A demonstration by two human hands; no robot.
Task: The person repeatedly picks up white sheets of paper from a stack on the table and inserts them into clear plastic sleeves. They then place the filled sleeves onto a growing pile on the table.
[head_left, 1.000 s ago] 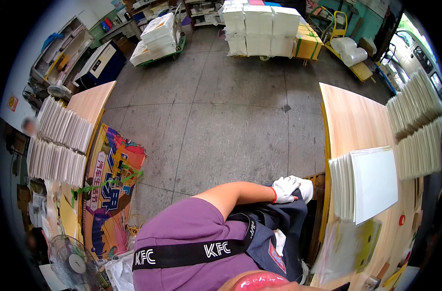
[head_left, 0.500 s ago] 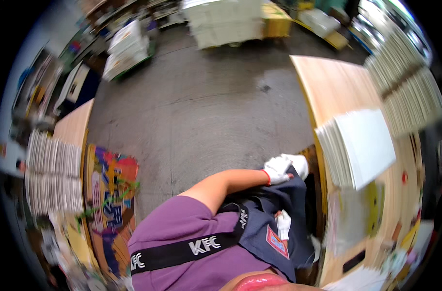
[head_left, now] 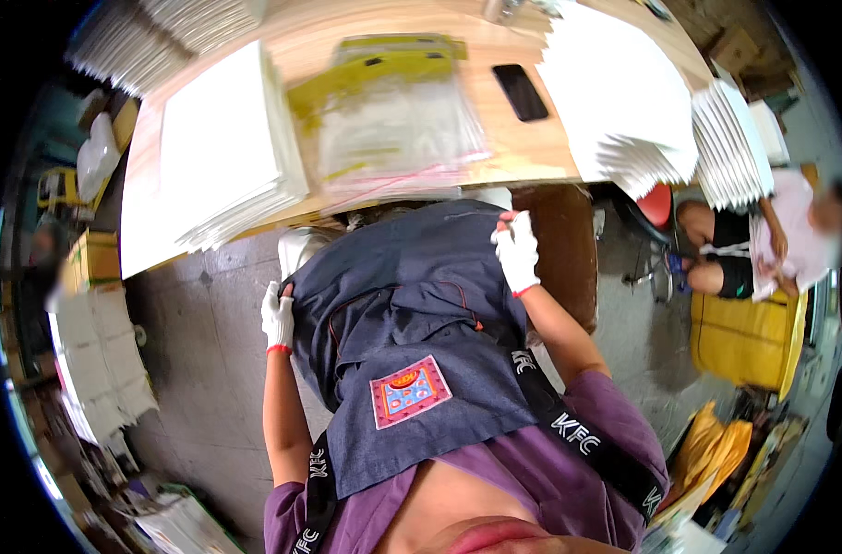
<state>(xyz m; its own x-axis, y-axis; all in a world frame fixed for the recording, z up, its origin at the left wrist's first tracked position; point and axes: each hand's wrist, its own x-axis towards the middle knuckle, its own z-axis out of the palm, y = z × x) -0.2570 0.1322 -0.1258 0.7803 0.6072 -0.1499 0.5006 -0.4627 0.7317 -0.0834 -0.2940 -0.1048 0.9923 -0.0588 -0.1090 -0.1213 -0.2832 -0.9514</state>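
Observation:
A dark blue-grey apron [head_left: 393,268] with orange piping and a colourful square patch covers my lap. My left hand [head_left: 277,319], in a white knit glove with a red cuff, pinches the apron's left edge. On the other side my right hand [head_left: 517,251], gloved the same way with bare fingertips showing, grips the apron's upper right edge. Between the two hands the cloth hangs spread and slightly creased. Just beyond it, clear plastic bags [head_left: 393,120] with yellow-green tops lie near the table edge.
The wooden table [head_left: 504,152] carries a stack of white sheets [head_left: 222,138], a black phone [head_left: 520,92] and fanned white paper [head_left: 624,102]. A brown box-like seat [head_left: 564,258] stands under me. At right, another person [head_left: 781,235] sits beside a yellow bundle [head_left: 749,332].
My view has swung right to face the table. My left hand has come from reaching across to the apron's left edge; my right hand now holds its opposite side, and the cloth is spread.

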